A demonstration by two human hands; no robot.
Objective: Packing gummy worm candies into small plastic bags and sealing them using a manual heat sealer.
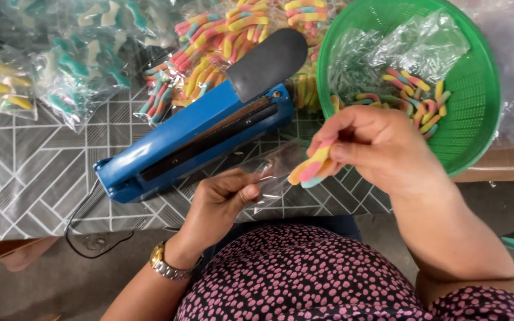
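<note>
My right hand is pinched shut on a small bunch of sugar-coated gummy worms, three or four as far as I can count, striped pink, yellow, orange and pale blue, held just above the table edge. My left hand, wearing one metal wristwatch, grips the mouth of one small clear plastic bag between thumb and fingers; the bag is so transparent that its outline is hard to follow. The worms sit right at its opening.

One blue impulse heat sealer with a black handle lies slantwise on the grey geometric tablecloth; its black cord droops off the table edge. One green plastic sieve basket, cut off at the top, holds a loose handful of worms under crumpled clear bags. Behind the sealer lies a heap of filled clear packets, too overlapped to count; more packets at upper left are blurred.
</note>
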